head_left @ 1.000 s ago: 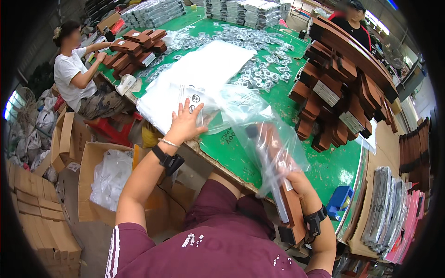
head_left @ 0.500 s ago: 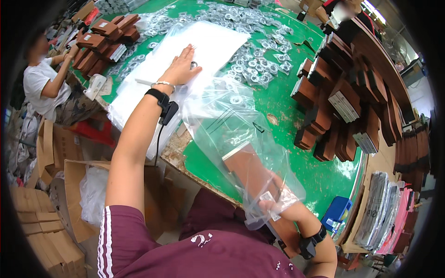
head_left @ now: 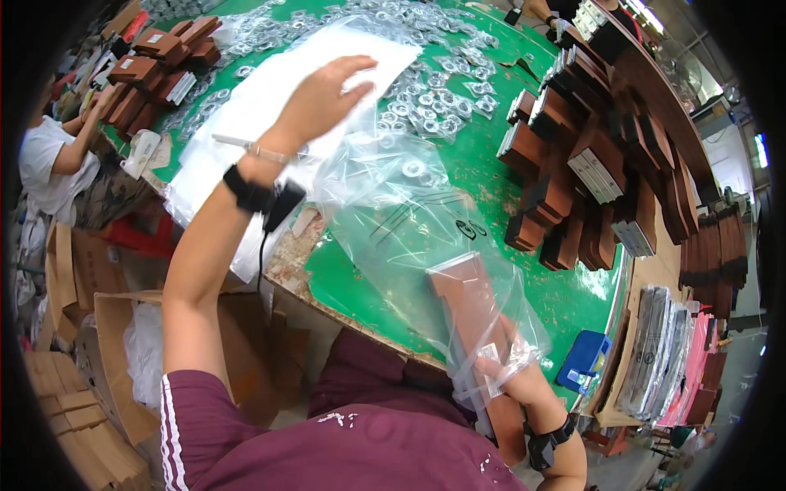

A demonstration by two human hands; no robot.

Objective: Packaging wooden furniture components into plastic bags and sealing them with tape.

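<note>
My left hand (head_left: 332,96) is over a stack of white plastic sheets or bags (head_left: 246,110), thumb and fingers apart, holding nothing visible. My right hand (head_left: 528,383) grips a reddish-brown wooden piece (head_left: 468,296) with a pale end, at the table's near edge. A large clear plastic bag (head_left: 401,237) with dark printed marks covers the piece's far part and some of my fingers. Under the bag's far end lies a small ring-shaped part (head_left: 413,169). A small white label (head_left: 489,353) shows near my right fingers.
Many bagged metal rings (head_left: 434,106) cover the far green table (head_left: 487,196). Brown wooden pieces (head_left: 565,196) are piled at the right, others (head_left: 155,69) at the far left beside a co-worker (head_left: 57,155). A blue tape dispenser (head_left: 584,360) sits near the right edge. An open carton (head_left: 123,360) stands below left.
My left hand has risen off the white sheets, where it lay flat, and its fingers have bent. My right hand still grips the wooden piece, which has turned slightly. The whole view has shifted.
</note>
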